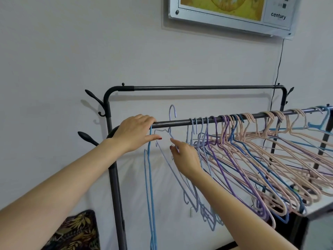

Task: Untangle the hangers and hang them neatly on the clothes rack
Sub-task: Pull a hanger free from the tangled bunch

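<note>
Wall (pixel 63 51): pale, behind everything; a framed panel (pixel 232 11) marked "century" hangs high above the hands, a black cord (pixel 278 65) dropping from it.

Rack (pixel 115 177): dark metal, two horizontal bars. The rear bar (pixel 198 88) runs above and behind both hands and carries nothing. The front bar (pixel 176 121) runs rightward from the left hand.

Hung hangers (pixel 252 141): a dense row of pink, purple and blue wire hangers on the front bar, starting just right of the right hand and fanning down toward the camera.

Blue hanger (pixel 150 177): hangs straight down directly beneath the left hand, its hook under the fingers.

Lilac hanger (pixel 172 112): between the two hands, its hook standing up above the front bar and not on it, tilted, its body running down past the right hand.

Left hand (pixel 135 132): fingers curled over the front bar's left end, covering the blue hanger's hook; thumb extended below the bar.

Right hand (pixel 185 157): fingertips pinch the lilac hanger at its neck, just below the bar.

Patterned fabric (pixel 77 231): lower left, below the left forearm.
</note>
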